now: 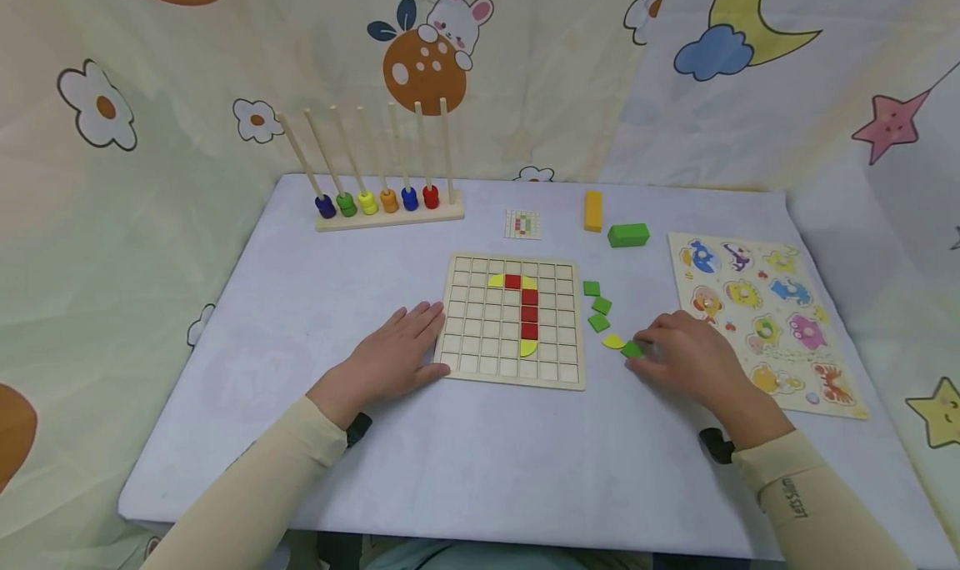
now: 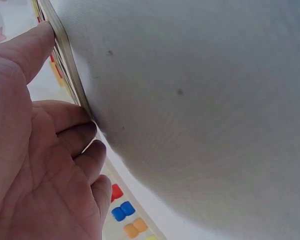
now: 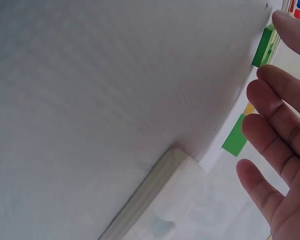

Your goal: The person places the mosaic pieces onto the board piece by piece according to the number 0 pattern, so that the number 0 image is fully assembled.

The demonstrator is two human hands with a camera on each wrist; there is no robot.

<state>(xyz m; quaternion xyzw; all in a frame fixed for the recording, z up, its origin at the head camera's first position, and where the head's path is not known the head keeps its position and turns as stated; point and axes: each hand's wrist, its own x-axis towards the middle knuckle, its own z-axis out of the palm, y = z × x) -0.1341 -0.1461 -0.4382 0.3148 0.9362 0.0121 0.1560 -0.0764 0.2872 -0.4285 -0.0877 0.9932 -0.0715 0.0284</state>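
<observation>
Hands at work on both sides here: the left hand (image 1: 392, 352) lies with its fingers stretched out and touching the left edge of the square, light wooden grid board (image 1: 442, 342), its thumb out at the near-left corner. The right hand (image 1: 681, 362), fingers bent, pinches a small, flat, square green tile (image 1: 632, 350) between thumb and forefinger; whether that tile is off the table (image 1: 480, 462), I cannot tell.

Now, the handling! The tile looks very light, stiff and hard to break, probably painted wood, and a touch smooth, so it could slip if squeezed off-centre. Opposite side edges are the place to hold it, keeping the fingertips high and the underside free. The board looks rigid and fairly light too; it could slide on the cloth, and a steady palm or fingers at its rim suit it well.

And positions: from the right hand's middle, the tile sits between nine and ten o'clock, right at the fingertips. A yellow, round-edged piece (image 1: 612, 342) lies just beside it, also between nine and ten, with three loose green square tiles (image 1: 601, 306) farther off toward eleven. The board is well over at nine o'clock from the right hand, and between two and three from the left.
</observation>
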